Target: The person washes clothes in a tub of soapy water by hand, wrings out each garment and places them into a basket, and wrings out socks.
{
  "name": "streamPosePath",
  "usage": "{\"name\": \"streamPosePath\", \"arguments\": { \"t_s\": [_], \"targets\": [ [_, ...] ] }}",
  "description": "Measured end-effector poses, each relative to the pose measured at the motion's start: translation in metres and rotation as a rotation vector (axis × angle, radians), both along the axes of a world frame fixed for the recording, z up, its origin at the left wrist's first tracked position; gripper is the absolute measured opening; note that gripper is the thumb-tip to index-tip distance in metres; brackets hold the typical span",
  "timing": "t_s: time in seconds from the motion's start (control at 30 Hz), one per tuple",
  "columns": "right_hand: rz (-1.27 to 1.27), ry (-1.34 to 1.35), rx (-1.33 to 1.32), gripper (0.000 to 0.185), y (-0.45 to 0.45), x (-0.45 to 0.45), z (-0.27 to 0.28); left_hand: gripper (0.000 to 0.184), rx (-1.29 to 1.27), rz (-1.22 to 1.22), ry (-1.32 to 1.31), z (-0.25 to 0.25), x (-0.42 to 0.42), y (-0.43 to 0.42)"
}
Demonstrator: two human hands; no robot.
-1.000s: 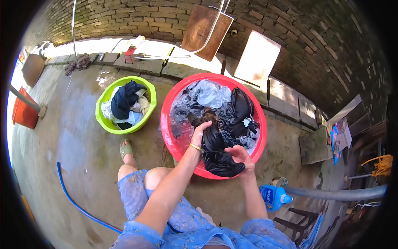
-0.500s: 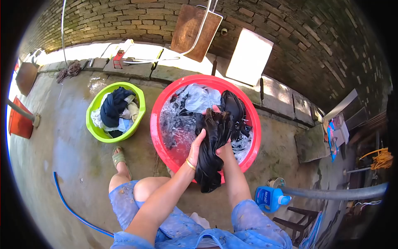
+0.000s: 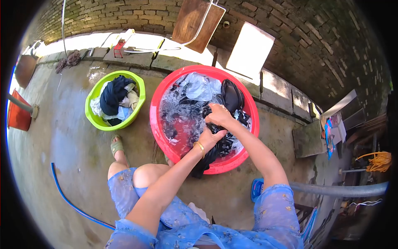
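Shifted forward, right hand (image 3: 219, 115) and left hand (image 3: 210, 138) close their grip on bunched black cloth (image 3: 214, 128).

**Left hand (image 3: 210, 139) and right hand (image 3: 219, 115) grip shiny black cloth (image 3: 213, 128)**

The hands meet over a round red plastic basin (image 3: 156, 118) of sudsy water and dark laundry (image 3: 232, 95). Apart from it, 1 lime-green plastic basin (image 3: 141, 90) holds dark and pale fabrics (image 3: 112, 96).
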State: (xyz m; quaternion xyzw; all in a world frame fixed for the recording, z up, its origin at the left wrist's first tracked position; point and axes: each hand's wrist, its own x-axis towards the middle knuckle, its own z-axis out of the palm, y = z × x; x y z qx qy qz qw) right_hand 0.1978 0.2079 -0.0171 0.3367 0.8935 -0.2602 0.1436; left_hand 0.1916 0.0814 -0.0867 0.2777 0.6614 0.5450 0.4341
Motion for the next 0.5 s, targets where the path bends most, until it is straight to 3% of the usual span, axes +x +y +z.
{"name": "streamPosePath", "arguments": {
  "t_s": [0.07,0.2,0.27,0.33,0.37,0.4,0.47,0.5],
  "targets": [
    [0.102,-0.198,0.06,0.059,-0.019,-0.009,0.018,0.071,0.097,-0.021,-0.06,0.002,0.001,-0.003],
    [0.232,-0.269,0.117,0.072,-0.015,-0.005,0.012,0.05,0.221,0.064,-0.349,0.016,-0.003,-0.007],
    [0.347,0.187,-0.099,0.074,0.018,0.006,0.011,0.041,0.004,-0.162,-1.096,0.036,-0.019,-0.019],
    [-0.141,0.308,-0.678,0.076,0.042,0.019,0.036,0.043,0.119,-0.135,-1.086,0.057,-0.02,-0.022],
    [-0.398,0.378,-0.937,0.078,0.055,0.027,0.044,0.047,0.194,-0.175,-1.242,0.058,-0.021,-0.022],
    [-0.395,0.379,-0.928,0.078,0.059,0.03,0.028,0.052,0.273,-0.217,-1.398,0.061,-0.021,-0.021],
    [-0.456,0.866,-1.268,0.074,0.055,0.044,-0.024,0.059,0.345,-0.228,-1.367,0.068,-0.016,-0.019],
    [-0.52,0.845,-1.552,0.07,0.052,0.044,-0.051,0.06,0.449,-0.289,-1.416,0.07,-0.013,-0.019]
  ]
}}
